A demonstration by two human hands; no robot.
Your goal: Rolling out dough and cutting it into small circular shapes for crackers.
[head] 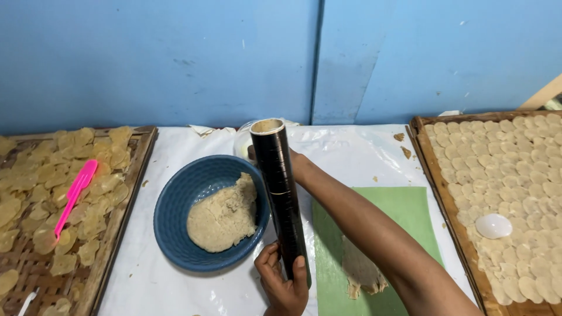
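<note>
Black rolling tube [280, 196] lies just right of the blue bowl [175, 205], touching its rim. Left hand [284, 281] curled around near end; right hand [295, 164] behind the far end, grip hidden.
</note>
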